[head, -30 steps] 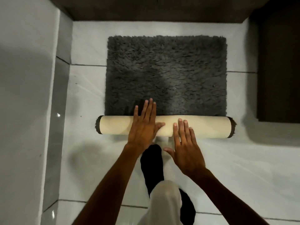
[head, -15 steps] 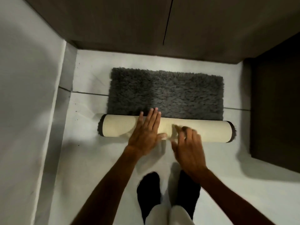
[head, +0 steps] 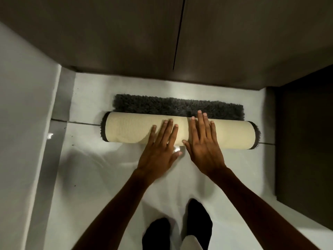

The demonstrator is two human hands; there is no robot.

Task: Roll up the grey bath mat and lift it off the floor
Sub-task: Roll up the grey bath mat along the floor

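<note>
The grey bath mat lies mostly rolled into a thick tube (head: pixel 126 129) with its cream backing facing out, across the white floor. A narrow strip of shaggy grey pile (head: pixel 162 105) stays flat behind the roll. My left hand (head: pixel 160 147) lies flat with fingers spread on the middle of the roll. My right hand (head: pixel 203 139) presses flat beside it, fingertips reaching over the top of the roll. Neither hand grips anything.
A dark cabinet front (head: pixel 126 33) rises just behind the mat. A pale wall (head: pixel 23 123) runs along the left and a dark panel (head: pixel 304 141) stands on the right. My feet in black socks (head: pixel 198 219) stand on the white tiled floor (head: pixel 108 177).
The roll has travelled away from me and grown thicker, and the flat grey strip has shrunk to a narrow band. Both hands moved forward with it.
</note>
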